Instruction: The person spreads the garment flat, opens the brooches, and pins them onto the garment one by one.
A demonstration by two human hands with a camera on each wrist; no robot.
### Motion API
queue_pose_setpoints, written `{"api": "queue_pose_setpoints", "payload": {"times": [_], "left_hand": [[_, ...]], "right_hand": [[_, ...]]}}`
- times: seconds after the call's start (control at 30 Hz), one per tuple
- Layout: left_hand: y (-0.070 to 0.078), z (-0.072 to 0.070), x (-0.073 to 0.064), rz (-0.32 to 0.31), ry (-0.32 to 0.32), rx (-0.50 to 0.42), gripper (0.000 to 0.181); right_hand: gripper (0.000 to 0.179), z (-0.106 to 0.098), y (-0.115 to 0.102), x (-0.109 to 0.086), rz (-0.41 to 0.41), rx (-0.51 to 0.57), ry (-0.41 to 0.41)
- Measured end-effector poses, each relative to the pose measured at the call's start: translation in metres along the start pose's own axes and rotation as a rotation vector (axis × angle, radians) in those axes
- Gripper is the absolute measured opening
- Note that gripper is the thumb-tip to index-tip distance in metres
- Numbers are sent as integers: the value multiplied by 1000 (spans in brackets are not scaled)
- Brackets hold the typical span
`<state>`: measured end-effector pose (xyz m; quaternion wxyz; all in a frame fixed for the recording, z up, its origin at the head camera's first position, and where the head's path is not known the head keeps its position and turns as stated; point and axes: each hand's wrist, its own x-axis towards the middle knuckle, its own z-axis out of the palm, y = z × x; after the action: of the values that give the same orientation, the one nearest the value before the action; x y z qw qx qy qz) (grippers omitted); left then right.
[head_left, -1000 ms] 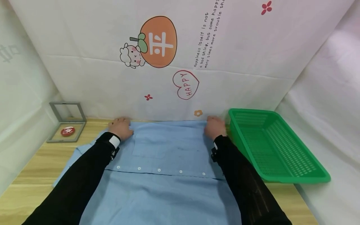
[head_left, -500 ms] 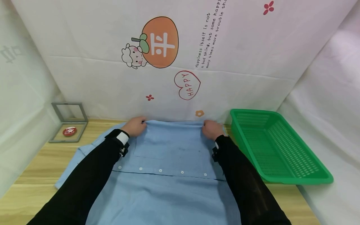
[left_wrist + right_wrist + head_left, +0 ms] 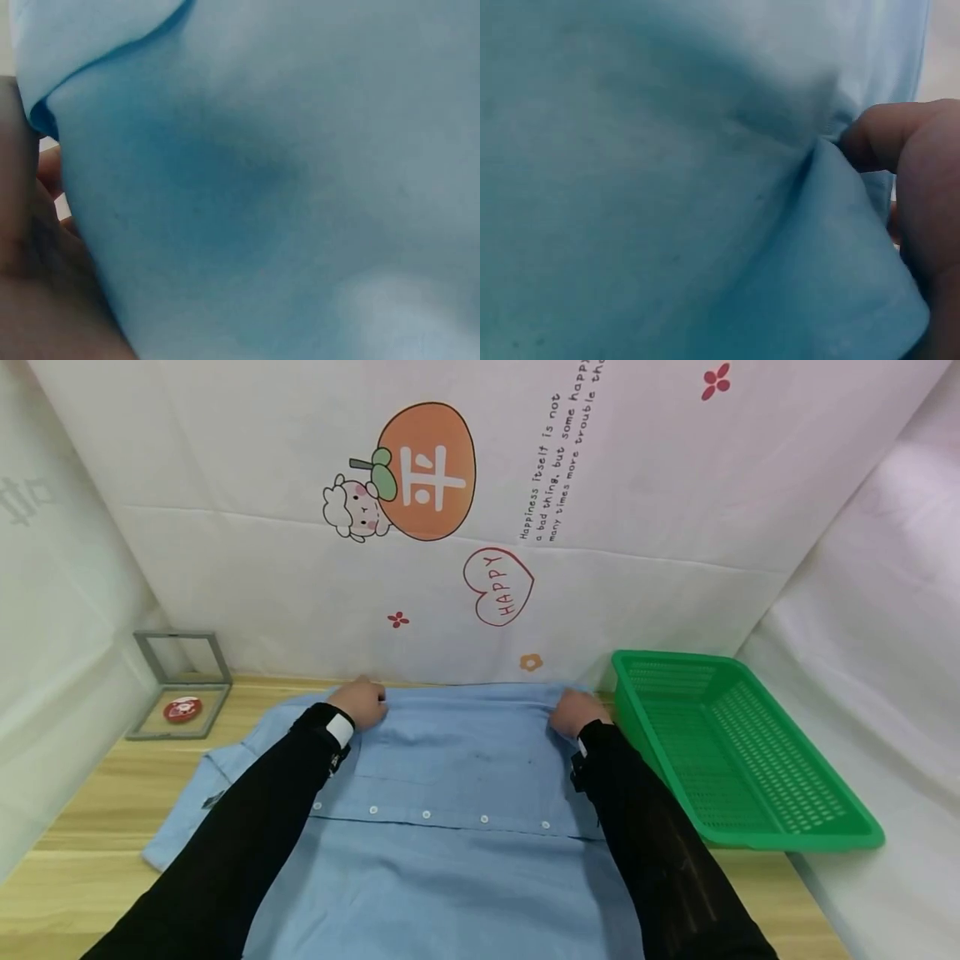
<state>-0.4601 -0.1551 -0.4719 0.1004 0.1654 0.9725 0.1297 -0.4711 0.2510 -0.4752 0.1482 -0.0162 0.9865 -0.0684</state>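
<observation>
My left hand point(image 3: 362, 702) shifted inward since a second ago, pinching the far edge of a light-blue cloth shirt point(image 3: 457, 747), my right hand point(image 3: 577, 712) pinching it too, shirt spread lightly creased across a pale wood-grain table point(image 3: 78, 864), small round white buttons point(image 3: 426, 815) in a row

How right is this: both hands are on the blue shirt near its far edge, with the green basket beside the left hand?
Wrong side: head view shows the green basket beside the right hand, not the left hand. The rest stands: both hands are on the blue shirt near its far edge.
</observation>
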Motion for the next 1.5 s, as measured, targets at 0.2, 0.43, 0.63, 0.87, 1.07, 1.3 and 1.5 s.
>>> {"api": "queue_pose_setpoints", "payload": {"times": [0.2, 0.43, 0.63, 0.87, 1.07, 1.3, 1.5], "left_hand": [[13, -13, -15, -49, -49, 29, 41], [8, -13, -19, -111, -110, 45, 50], [-29, -1, -13, -91, 47, -19, 57], [-44, -7, -55, -116, 246, 12, 50], [-53, 2, -79, -181, 63, -26, 77], [-54, -2, -82, -222, -34, -18, 93], [-70, -14, -78, -205, 2, -53, 71]], "right_hand": [[57, 0, -3, -3, -36, -48, -20], [58, -8, -4, -6, -28, 16, -59], [46, -3, 9, 1, 31, -106, 262], [51, 1, -31, -24, -44, -112, 208], [95, 9, -51, -43, 69, -25, -137], [101, 14, -52, -51, 99, -6, -195], [98, 15, -55, -52, 92, -30, -212]]}}
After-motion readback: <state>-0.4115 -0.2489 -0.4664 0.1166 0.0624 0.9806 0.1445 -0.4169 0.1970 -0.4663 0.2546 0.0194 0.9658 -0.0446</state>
